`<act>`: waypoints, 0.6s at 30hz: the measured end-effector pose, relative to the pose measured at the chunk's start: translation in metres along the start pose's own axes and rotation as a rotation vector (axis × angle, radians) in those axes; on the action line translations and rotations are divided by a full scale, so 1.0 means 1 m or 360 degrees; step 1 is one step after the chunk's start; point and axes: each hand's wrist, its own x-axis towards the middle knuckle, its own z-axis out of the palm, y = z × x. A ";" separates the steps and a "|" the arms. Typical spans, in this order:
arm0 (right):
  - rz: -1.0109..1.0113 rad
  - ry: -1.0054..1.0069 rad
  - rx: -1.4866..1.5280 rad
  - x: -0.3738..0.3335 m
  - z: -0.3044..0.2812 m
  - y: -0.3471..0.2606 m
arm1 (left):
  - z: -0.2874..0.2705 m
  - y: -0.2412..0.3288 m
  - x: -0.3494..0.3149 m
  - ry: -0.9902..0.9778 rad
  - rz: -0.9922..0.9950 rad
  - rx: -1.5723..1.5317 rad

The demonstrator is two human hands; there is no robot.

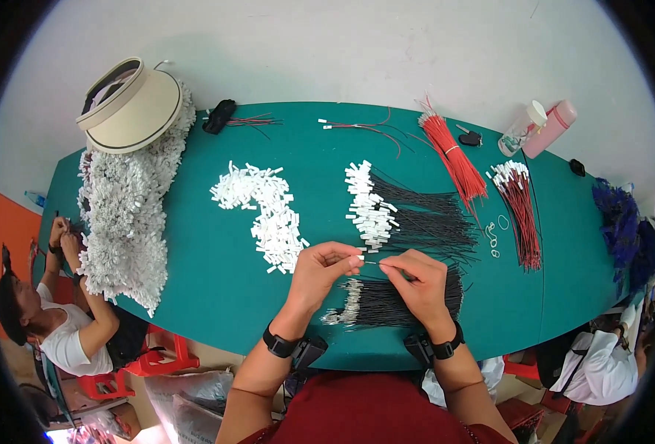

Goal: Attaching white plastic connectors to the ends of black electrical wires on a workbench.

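By the left hand (320, 270), closed to a fingertip pinch, a small white connector (361, 257) is held; by the right hand (420, 285), likewise pinched, a thin wire (372, 263) is held up to it. The wire is probably best kept straight and gripped near its tip; seating cannot be judged. Below, silvery-ended black wires (388, 303) are bunched; farther left, boxy white housings (277, 231) are heaped on the smooth green table (209, 296).

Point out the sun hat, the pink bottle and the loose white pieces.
Sun hat (141, 112), head view: on its brim.
Pink bottle (549, 134), head view: on its body.
Loose white pieces (276, 228), head view: the pile's lower half.
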 end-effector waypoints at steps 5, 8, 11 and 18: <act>0.0031 0.0010 -0.0009 -0.002 0.000 0.004 | 0.002 0.001 -0.001 -0.0027 -0.0029 -0.0096; -0.0027 0.0042 -0.0057 -0.002 0.001 0.004 | 0.002 0.001 -0.001 -0.0041 -0.0034 -0.0082; -0.0015 0.0048 -0.0056 -0.001 0.002 0.004 | 0.002 0.001 0.000 -0.0036 -0.0020 -0.0033; -0.0035 0.0051 -0.0086 -0.001 0.002 0.006 | 0.003 0.000 -0.001 -0.0036 -0.0014 0.0017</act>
